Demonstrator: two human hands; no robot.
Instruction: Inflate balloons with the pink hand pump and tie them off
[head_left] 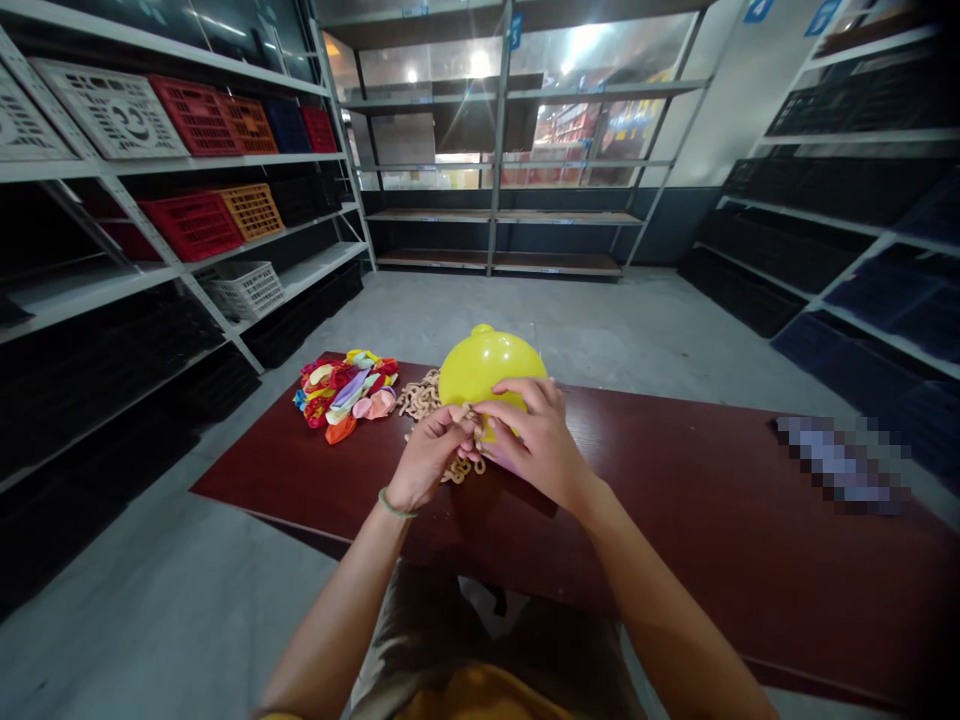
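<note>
Fig.: L hand (427, 458) pinched narrow at base of yellow balloon (487, 368); R hand (536, 440) cupped on it, steady hold; tan link chain (420, 395) alongside.

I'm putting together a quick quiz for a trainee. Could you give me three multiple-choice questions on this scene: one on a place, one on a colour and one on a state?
1. Where is the pile of deflated balloons relative to the yellow balloon?
A) To its left on the table
B) To its right on the table
C) On a shelf

2. What colour is the bracelet on the left wrist?
A) Red
B) Blue
C) Green

3. What state is the yellow balloon in?
A) Flat
B) Inflated
C) Burst

Answers:
1. A: the pile lies on the table, left of the balloon in the head view.
2. C: the band shows green just below the left hand.
3. B: it looks round and full above the left hand and right hand.
</note>
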